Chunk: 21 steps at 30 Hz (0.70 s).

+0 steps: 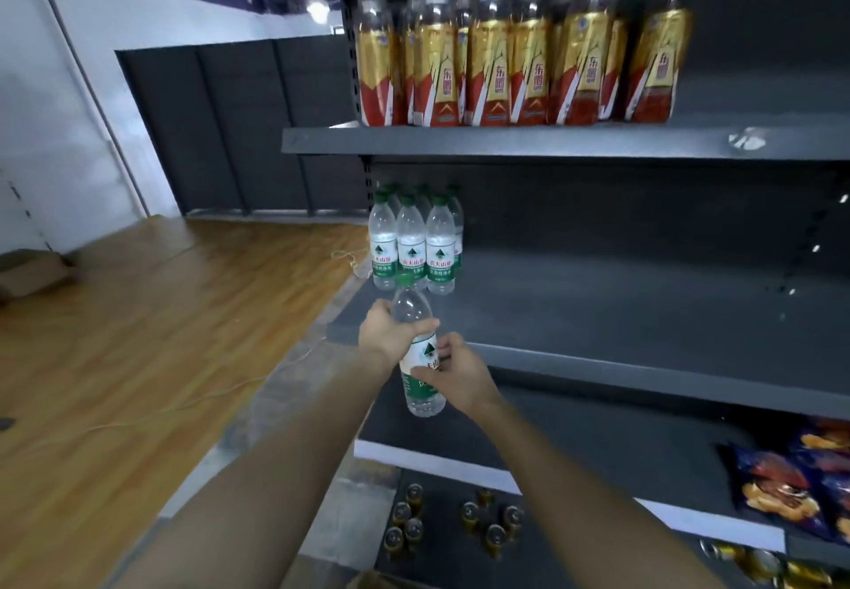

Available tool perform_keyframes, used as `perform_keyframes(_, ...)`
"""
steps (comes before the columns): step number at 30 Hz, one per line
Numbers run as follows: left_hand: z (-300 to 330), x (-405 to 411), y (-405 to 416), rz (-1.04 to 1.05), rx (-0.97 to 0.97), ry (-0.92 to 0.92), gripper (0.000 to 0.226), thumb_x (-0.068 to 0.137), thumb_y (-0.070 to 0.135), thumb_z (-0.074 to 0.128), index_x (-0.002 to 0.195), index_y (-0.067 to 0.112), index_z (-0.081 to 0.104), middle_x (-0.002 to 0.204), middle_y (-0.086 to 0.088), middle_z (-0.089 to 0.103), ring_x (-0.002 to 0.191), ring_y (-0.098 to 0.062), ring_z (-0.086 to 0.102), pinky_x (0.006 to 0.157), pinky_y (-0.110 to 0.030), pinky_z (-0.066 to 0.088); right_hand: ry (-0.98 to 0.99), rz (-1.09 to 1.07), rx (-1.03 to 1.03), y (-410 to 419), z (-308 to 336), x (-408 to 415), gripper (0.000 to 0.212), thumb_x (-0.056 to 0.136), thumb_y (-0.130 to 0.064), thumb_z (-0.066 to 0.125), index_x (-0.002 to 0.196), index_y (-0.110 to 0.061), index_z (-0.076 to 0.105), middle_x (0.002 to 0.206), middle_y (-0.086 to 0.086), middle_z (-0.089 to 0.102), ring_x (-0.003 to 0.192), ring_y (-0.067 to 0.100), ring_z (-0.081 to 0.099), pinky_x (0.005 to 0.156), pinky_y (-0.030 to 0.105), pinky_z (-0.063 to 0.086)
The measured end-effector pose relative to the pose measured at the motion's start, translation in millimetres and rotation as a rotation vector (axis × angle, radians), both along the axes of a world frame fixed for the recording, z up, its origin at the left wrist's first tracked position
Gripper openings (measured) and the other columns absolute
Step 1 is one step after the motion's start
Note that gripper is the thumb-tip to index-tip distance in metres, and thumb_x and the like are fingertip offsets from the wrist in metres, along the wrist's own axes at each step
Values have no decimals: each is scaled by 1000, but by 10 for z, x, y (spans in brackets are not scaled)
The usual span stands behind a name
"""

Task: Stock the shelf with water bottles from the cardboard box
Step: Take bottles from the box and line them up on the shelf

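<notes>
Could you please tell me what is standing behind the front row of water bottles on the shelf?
More green-capped bottles stand behind the front row; how many is hidden.

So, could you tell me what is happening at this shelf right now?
A person is stocking water. Both hands hold one green-capped water bottle upright in front of the middle shelf: the left hand grips its upper body and the right hand its label. A small group of matching bottles already stands at the shelf's left end, with the rest of that shelf bare. Gold-and-red drink bottles fill the shelf above, and snack bags lie lower right.
</notes>
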<state>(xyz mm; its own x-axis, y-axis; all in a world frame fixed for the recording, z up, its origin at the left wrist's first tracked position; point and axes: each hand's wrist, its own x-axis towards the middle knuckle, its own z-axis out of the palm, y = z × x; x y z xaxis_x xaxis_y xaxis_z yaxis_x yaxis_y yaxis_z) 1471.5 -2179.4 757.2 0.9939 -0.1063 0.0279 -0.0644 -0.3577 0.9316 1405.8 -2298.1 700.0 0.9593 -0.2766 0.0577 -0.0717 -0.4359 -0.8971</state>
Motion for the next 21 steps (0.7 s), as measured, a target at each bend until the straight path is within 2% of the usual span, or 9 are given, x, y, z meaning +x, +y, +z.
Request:
perform_keyframes(3,141,262,-259,-34,-85,0,65,51,39,94,101,22,55,99,6,66,97,-19,65,90,-42,54,-37,-9,-1,-313,74,292,40,75,-29,84,99,-16,55,92,-9,66,84,9,65,82,39,57)
perform_keyframes(5,234,425,-431,-66,-100,-20,73,48,42,94,106,18,57,102,4,68,98,-18,66,91,-39,54,-75,-33,-11,-505,106,475,42,73,-32,85,99,-17,56,94,-8,67,84,7,65,80,37,56)
perform_keyframes(6,282,486,-517,-92,-112,-28,72,52,38,94,109,15,57,101,2,69,97,-18,67,88,-35,54,-89,-45,-16,-589,126,553,44,72,-35,86,99,-18,56,94,-9,67,82,5,64,79,34,56)
perform_keyframes(8,376,610,-689,-144,-167,-9,56,66,17,89,109,9,55,96,0,69,92,-17,68,78,-27,55,-106,-52,-3,-726,170,686,45,70,-37,87,100,-21,58,93,-13,66,82,1,62,77,30,54)
perform_keyframes(11,444,800,-932,-250,-145,-2,50,72,4,84,112,9,54,98,-1,71,89,-14,69,71,-21,55,-130,-98,51,-903,129,919,47,66,-37,88,102,-24,60,98,-11,67,89,7,65,81,33,55)
perform_keyframes(13,421,952,-1059,-313,-113,-15,54,69,6,86,112,13,54,105,-2,71,98,-18,69,81,-29,57,-159,-158,52,-1004,83,1057,48,61,-40,87,98,-27,60,100,-8,65,93,11,64,82,37,55)
perform_keyframes(15,391,1053,-1158,-353,-32,-28,53,71,8,85,112,17,53,108,-2,71,103,-19,67,88,-35,55,-162,-185,-7,-1081,74,1155,46,63,-35,87,97,-23,59,101,-3,61,96,15,60,79,33,50)
perform_keyframes(17,359,1130,-1250,-379,2,-28,50,75,5,80,114,17,52,110,-3,70,104,-19,66,90,-36,55,-148,-224,-74,-1141,69,1237,47,67,-32,86,102,-17,58,104,1,57,99,19,58,76,32,45)
perform_keyframes(21,341,1312,-1392,-305,-10,-18,48,77,14,80,114,26,54,111,-3,66,105,-28,66,86,-53,56,-103,-286,-150,-1182,23,1425,53,72,-44,80,108,-16,53,110,1,53,100,24,59,76,39,50)
